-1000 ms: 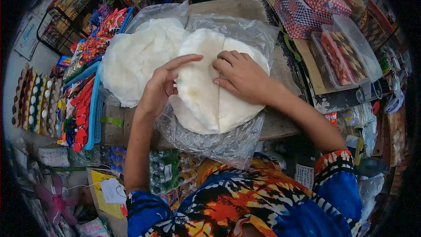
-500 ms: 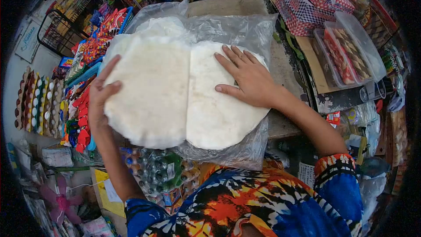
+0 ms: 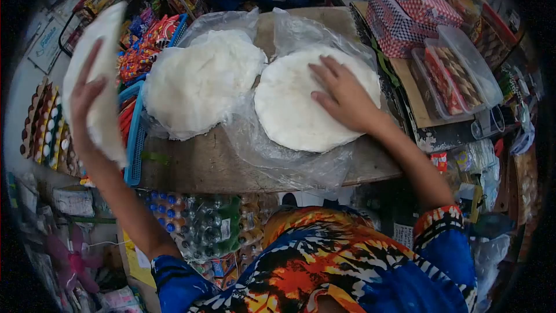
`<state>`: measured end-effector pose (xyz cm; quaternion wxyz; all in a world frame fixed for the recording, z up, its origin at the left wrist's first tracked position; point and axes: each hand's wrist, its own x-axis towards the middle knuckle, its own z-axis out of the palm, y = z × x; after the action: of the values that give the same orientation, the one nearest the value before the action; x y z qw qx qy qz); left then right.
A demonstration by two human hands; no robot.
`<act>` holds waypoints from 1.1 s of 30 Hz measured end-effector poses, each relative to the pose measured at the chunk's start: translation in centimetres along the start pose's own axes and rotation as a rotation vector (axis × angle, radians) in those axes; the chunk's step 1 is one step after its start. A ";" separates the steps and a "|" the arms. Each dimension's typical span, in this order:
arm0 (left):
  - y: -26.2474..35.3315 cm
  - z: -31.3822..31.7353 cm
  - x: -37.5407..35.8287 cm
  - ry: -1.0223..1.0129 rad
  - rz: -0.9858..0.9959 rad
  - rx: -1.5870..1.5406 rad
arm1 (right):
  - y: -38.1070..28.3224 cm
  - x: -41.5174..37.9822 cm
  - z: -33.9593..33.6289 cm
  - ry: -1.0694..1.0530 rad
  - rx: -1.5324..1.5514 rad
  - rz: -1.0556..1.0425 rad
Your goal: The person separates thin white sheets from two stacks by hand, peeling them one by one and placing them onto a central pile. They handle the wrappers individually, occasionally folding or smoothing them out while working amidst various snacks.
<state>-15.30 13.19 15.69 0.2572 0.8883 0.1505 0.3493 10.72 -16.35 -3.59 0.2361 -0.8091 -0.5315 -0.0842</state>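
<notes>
At the far left, my left hand (image 3: 90,95) holds up a thin round white wrapper sheet (image 3: 103,52) on edge, beyond the table's left side; motion blurs it. My right hand (image 3: 343,94) lies with fingers spread on the right-hand pile of round white wrapper sheets (image 3: 289,113). That pile rests on a clear plastic bag (image 3: 321,171). Left of it on the table sits another pile of wrapper sheets (image 3: 200,84), with uneven edges and plastic around it. The two piles nearly touch.
The wooden table (image 3: 191,165) has a blue basket (image 3: 135,139) at its left edge, near egg trays (image 3: 49,133). Checkered boxes (image 3: 399,17) and a clear plastic container (image 3: 463,78) stand at the right. Bottles (image 3: 214,226) fill the floor space below.
My left hand has lifted a sheet off the right pile and swung it up to the left, uncovering the left pile. My right hand has stayed on the right pile.
</notes>
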 end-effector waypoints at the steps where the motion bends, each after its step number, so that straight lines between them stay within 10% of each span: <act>1: -1.1 0.9 -0.3 -0.027 0.033 -0.053 | -1.2 0.0 -0.6 0.009 0.215 -0.077; 4: 2.9 7.4 -0.3 -0.044 -0.036 -0.531 | -3.9 -0.2 -2.0 -0.070 0.611 -0.082; 8: 1.5 18.3 1.9 -0.197 0.346 -0.155 | -3.6 -0.1 -2.1 -0.094 1.244 0.186; 9: 2.5 20.7 1.4 -0.372 0.138 -0.346 | -3.2 -0.4 -2.3 -0.091 1.400 0.358; 19: 2.7 27.7 -2.8 -0.955 -0.061 -0.765 | -1.1 -5.5 -2.4 0.318 1.461 0.675; 33: 4.6 26.8 -4.4 -0.910 0.107 -0.462 | -2.1 -6.2 -2.5 0.108 1.129 0.677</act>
<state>0.72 -1.95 -0.84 0.4680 0.8769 -0.1038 -0.0360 6.55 -21.94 -3.15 0.6638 -0.6782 -0.1976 0.2457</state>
